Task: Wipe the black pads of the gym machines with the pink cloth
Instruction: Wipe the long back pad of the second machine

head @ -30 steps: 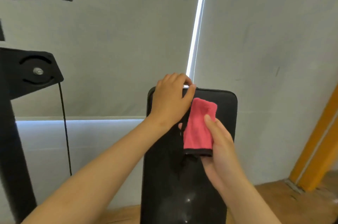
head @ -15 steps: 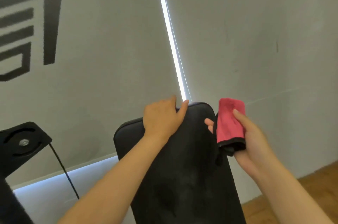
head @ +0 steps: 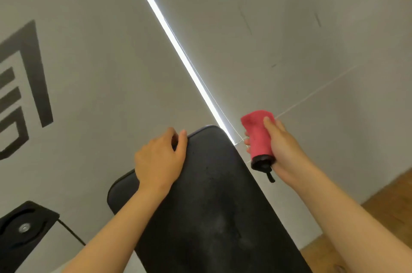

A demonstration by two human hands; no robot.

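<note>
Right hand (head: 283,150): closed round the folded pink cloth (head: 259,136). My thumb lies along the front of it and my fingers wrap behind, with two fingertips poking out on its left side. The cloth stands roughly upright in my grip. Its black-trimmed end points down and a short black loop hangs off that end. The cloth is in the air just beside the top right corner of the black pad (head: 211,194), not touching it.

Left hand (head: 159,161): clamped on the pad's top edge near the left corner. The palm is flat on the front face, the thumb is up at the rim and the fingers curl over the edge. The fingertips are hidden behind the pad, so I can't tell how far round they go.

Both forearms are bare and come up from the bottom of the frame. The left one crosses the pad's left side and the right one runs clear of the pad on the right.

The view is tilted, so the pad leans across the frame. Its lower part is cut off at the bottom edge. There are faint dusty smears on its face.

Behind it are grey blinds (head: 289,38) with a bright strip of light (head: 178,49) in the gap between them. Part of a dark logo (head: 22,85) sits at far left, cut off. A black bracket (head: 24,228) with a bolt and a thin cable (head: 71,231) are at bottom left, partly out of frame. Wood floor (head: 390,201) shows at bottom right.
</note>
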